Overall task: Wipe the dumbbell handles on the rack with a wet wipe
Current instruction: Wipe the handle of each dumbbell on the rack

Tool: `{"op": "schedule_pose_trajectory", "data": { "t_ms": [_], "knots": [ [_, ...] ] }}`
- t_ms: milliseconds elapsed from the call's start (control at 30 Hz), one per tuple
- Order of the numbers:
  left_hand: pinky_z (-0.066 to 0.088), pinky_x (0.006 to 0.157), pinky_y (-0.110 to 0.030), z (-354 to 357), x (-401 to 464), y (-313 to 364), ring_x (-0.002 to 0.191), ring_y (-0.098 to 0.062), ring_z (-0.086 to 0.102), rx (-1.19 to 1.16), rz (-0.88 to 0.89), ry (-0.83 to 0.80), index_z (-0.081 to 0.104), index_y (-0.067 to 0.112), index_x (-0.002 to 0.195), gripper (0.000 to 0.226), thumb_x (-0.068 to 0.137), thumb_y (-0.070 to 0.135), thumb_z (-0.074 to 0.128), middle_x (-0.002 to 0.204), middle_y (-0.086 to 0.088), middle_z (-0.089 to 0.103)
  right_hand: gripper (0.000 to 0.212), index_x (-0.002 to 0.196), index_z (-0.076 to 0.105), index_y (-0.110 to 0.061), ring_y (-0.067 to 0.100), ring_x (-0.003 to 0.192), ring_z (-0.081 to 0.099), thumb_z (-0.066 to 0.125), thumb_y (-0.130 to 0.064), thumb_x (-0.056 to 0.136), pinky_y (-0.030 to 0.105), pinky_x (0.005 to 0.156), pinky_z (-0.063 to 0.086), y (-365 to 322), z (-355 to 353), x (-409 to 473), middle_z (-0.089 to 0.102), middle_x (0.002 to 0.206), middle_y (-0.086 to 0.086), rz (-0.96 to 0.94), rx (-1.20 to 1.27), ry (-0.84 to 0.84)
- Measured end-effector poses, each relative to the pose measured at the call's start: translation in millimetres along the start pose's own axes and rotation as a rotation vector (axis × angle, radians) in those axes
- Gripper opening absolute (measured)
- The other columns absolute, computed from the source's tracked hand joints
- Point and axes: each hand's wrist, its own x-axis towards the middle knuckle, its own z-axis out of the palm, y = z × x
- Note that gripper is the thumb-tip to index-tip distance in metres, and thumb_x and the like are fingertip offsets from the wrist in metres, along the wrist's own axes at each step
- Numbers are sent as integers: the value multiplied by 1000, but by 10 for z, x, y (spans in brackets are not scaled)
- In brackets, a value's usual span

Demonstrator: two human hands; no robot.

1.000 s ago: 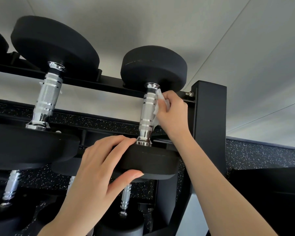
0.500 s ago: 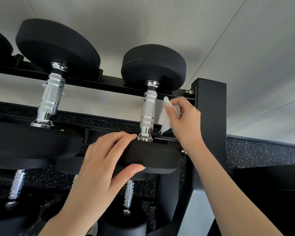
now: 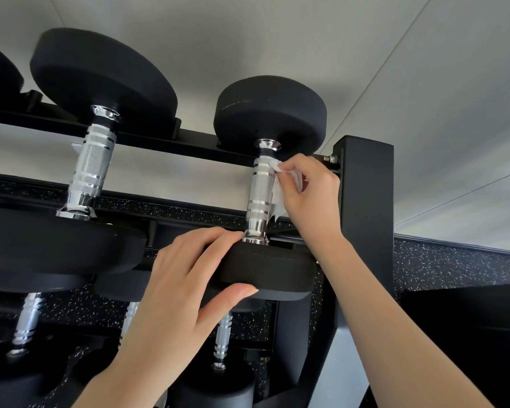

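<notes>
White wet wipe (image 3: 278, 184) against chrome handle (image 3: 259, 192)

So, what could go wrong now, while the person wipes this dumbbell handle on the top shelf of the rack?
1. The left hand grips the near head of the dumbbell at the shelf's front; a pull might roll the weight off the rack.
2. The wet wipe hangs in loose folds beside the knurled handle; it may snag or tear.
3. The right hand works in the narrow gap between handle and rack post; knuckles could hit the bolt.
</notes>
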Motion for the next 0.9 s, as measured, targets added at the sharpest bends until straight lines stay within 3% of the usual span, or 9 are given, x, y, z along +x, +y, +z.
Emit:
{"op": "schedule_pose_trajectory", "data": {
  "t_ms": [167, 267, 500, 667, 900],
  "knots": [
    [17, 105, -11, -13, 8, 1, 124, 13, 24, -5, 7, -11, 45, 27, 133, 54, 93, 61, 34, 129, 18, 41, 6, 85, 70, -8, 12, 71, 59, 64, -8, 83, 5, 67, 37, 125, 16, -98, 68, 80, 3, 51, -87, -173],
    [17, 104, -12, -15, 13, -11, 123, 13, 25, 0, 4, -9, 46, 26, 132, 53, 92, 60, 36, 128, 18, 42, 8, 85, 71, -12, 0, 60, 54, 64, -18, 86, 3, 59, 38, 179, -50, -160, 67, 74, -2, 232, -17, -127],
    [17, 103, -10, -22, 14, -4, 122, 15, 24, 2, -6, -16, 45, 29, 131, 52, 91, 60, 37, 127, 20, 40, 5, 83, 68, -18, 2, 48, 39, 64, -15, 85, 10, 47, 30, 145, -223, -63, 49, 56, -9, 374, 137, -51],
    [15, 103, -8, -25, 4, 10, 120, 17, 22, 4, -4, -11, 45, 28, 131, 52, 92, 61, 34, 127, 20, 40, 10, 93, 68, -15, 0, 75, 60, 60, -12, 88, 14, 66, 47, -5, -167, 8, 64, 83, -10, 406, 308, -84],
    [15, 103, -8, -21, 2, 22, 117, 12, 27, 2, -2, 3, 45, 27, 130, 51, 92, 59, 35, 126, 17, 41, 17, 98, 64, -20, 5, 85, 63, 61, -9, 85, 16, 72, 51, -66, -52, 76, 66, 95, -6, 390, 307, -112]
  ]
}}
